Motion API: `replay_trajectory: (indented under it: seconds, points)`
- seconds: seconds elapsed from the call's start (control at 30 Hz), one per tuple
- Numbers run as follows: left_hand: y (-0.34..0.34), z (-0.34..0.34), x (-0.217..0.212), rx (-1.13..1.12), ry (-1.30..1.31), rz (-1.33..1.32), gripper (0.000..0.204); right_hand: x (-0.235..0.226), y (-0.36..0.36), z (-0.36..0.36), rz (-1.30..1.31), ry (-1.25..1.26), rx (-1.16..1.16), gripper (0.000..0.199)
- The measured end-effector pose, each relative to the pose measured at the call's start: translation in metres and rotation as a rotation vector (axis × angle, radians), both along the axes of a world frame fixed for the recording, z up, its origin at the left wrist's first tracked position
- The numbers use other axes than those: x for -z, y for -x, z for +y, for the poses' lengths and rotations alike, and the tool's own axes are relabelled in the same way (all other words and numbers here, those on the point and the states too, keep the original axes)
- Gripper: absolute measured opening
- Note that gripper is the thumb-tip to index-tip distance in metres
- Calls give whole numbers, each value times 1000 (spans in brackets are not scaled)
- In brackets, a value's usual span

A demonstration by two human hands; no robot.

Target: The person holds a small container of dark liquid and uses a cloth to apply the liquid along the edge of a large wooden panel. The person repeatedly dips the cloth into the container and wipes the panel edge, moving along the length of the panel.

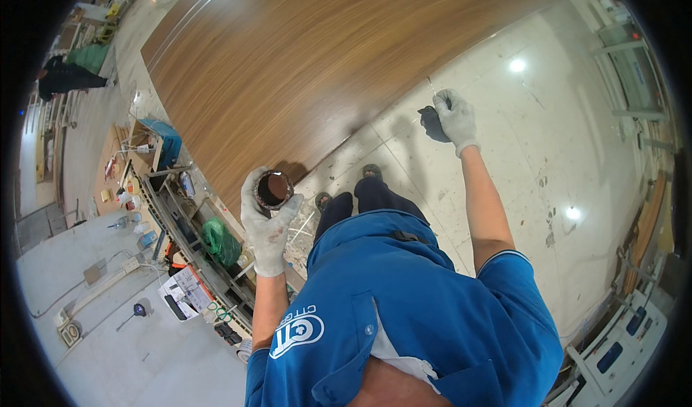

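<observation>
My left hand [267, 223], in a pale work glove, is wrapped round a small round can [275, 189] with brown stuff inside and a stained rim. The can is held over the near edge of a large wood-grain panel [303, 61]. My right hand [457, 121], gloved too, is closed on a crumpled black cloth [432, 124]. From the top of that hand a thin light stick [431, 84] points toward the panel's long edge; its tip is too small to make out.
A cluttered workbench [162, 212] runs along the left, bearing a green plastic bag [220, 243], a spray can [187, 184] and papers [185, 292]. Another person [68, 79] is at the far left. Pale tiled floor [533, 162] lies right, with machine frames [634, 83] beyond.
</observation>
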State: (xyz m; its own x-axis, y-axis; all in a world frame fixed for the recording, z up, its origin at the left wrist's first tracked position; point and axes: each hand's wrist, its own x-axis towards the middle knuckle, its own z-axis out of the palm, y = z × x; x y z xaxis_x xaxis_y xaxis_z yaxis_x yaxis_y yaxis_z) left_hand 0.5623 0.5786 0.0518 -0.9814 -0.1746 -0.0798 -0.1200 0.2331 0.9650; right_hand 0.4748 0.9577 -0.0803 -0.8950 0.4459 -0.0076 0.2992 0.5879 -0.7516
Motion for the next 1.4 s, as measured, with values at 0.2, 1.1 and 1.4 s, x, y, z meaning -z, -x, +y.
replay_trajectory:
  seconds: [0.2, 1.1, 1.4]
  points:
    - [5, 9, 0, -29, 14, -21, 74, 5, 1, 8, -11, -44, -347, 21]
    - [10, 28, 3, -37, 2, -41, 75, 0, 35, 87, -36, -261, -226, 17]
    - [7, 31, 3, -53, 23, -50, 76, 6, 36, 87, 12, -257, -311, 18]
